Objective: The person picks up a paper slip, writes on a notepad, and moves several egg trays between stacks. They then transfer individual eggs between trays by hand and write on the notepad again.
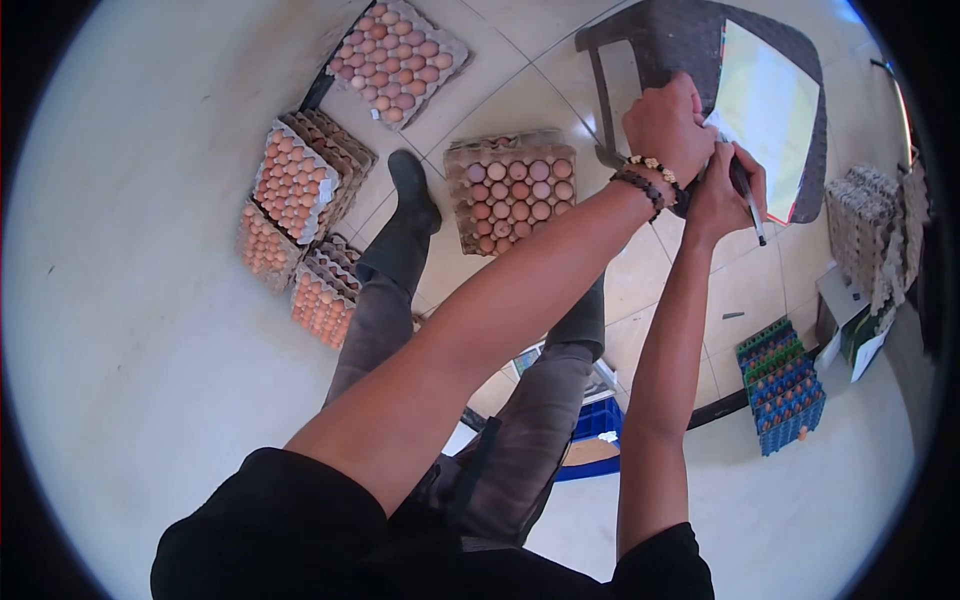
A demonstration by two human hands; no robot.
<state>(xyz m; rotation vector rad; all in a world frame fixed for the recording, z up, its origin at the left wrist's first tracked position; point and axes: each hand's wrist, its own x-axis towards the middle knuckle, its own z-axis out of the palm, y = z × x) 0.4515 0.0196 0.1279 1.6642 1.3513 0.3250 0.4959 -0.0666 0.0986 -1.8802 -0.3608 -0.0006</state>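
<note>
Bracelets circle the wrist of my left hand (664, 125), whose fingers are curled closed at the lower left edge of an open notebook (768, 105). Something small and white shows by its fingertips; I cannot make out what it is. Close beside it, my right hand (728, 195) is closed around a pen (744, 190), with the pen's dark tip pointing down and back towards me. The notebook, with pale yellowish pages, lies on a dark chair seat (680, 35).
Egg trays (518, 200) stand on the tiled floor between my boots. More egg stacks (290, 190) and a single tray (395, 60) are at the left. At the right are blue and green egg trays (780, 385) and a pile of grey cartons (865, 225). A blue crate (600, 415) is below.
</note>
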